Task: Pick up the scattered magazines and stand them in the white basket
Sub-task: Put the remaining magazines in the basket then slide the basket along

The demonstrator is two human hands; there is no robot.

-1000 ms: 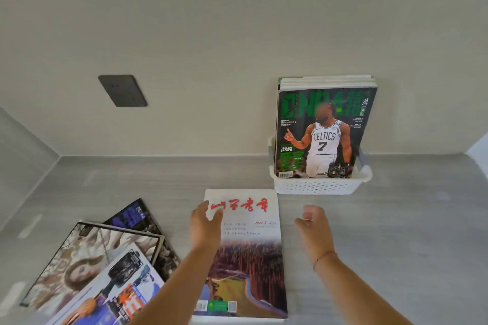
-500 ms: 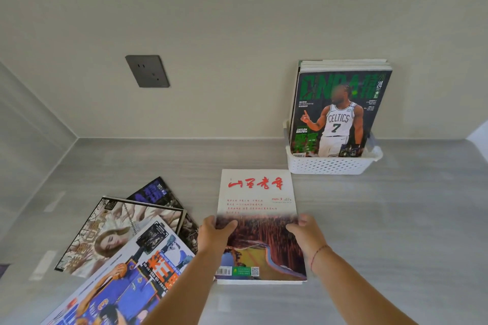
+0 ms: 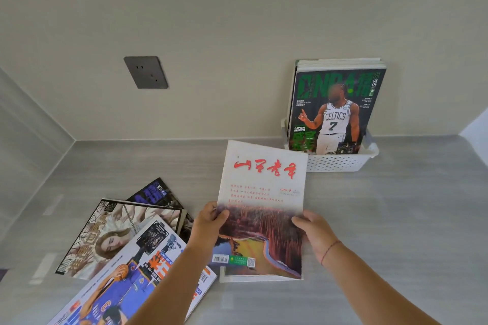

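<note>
I hold a white magazine with red lettering and a landscape photo (image 3: 261, 192) by its two side edges. My left hand (image 3: 210, 221) grips the left edge and my right hand (image 3: 313, 227) grips the right edge. Its far end is tilted up off the grey table, reaching toward the white basket (image 3: 340, 163) at the back right. Several magazines stand upright in that basket, a green basketball cover (image 3: 335, 111) in front. Three more magazines lie overlapped at the left: a dark blue one (image 3: 154, 191), a fashion cover (image 3: 113, 237) and a blue basketball cover (image 3: 132, 280).
The grey table (image 3: 396, 219) meets a beige wall at the back and a side wall at the left. A dark wall socket (image 3: 145, 72) sits on the back wall. A white edge (image 3: 237, 277) shows under the held magazine's near end.
Both hands slid back from the magazine's far end to its side edges and took hold. The magazine's far end has since lifted off the table toward the basket.
</note>
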